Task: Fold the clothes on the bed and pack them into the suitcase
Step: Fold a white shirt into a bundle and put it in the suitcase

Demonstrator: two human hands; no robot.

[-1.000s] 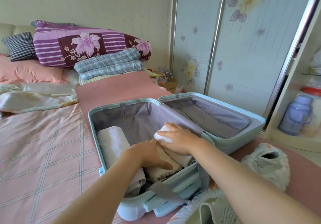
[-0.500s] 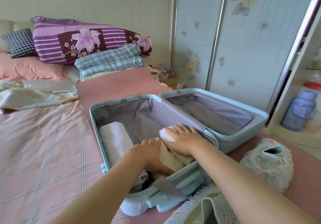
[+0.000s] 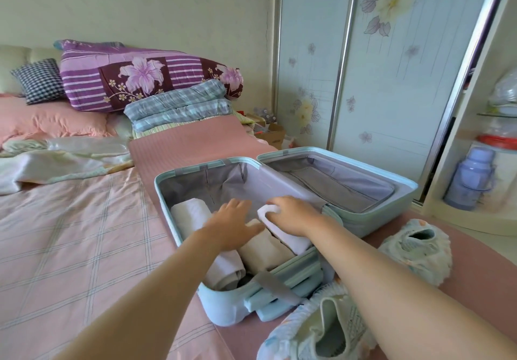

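A light blue suitcase (image 3: 372, 228) lies open on the bed, lid to the right. Three rolled garments lie side by side in its left half: a white roll (image 3: 193, 214) at the left, a beige roll (image 3: 265, 250) in the middle, a white roll (image 3: 288, 234) at the right. My right hand (image 3: 293, 214) rests on top of the right white roll, fingers curled over its far end. My left hand (image 3: 235, 225) hovers with fingers spread over the gap between the left roll and the beige roll, holding nothing. A pale patterned garment (image 3: 327, 329) lies crumpled in front of the suitcase.
Another pale bundled garment (image 3: 419, 253) sits right of the suitcase on the pink mat (image 3: 195, 141). Folded quilts (image 3: 179, 105) and pillows are piled at the head of the bed. A wardrobe with sliding doors (image 3: 391, 80) and a shelf with a purple flask (image 3: 467, 180) stand to the right.
My left hand has lifted off the beige roll and opened, moving slightly forward and left. My right hand has stayed on the right white roll.
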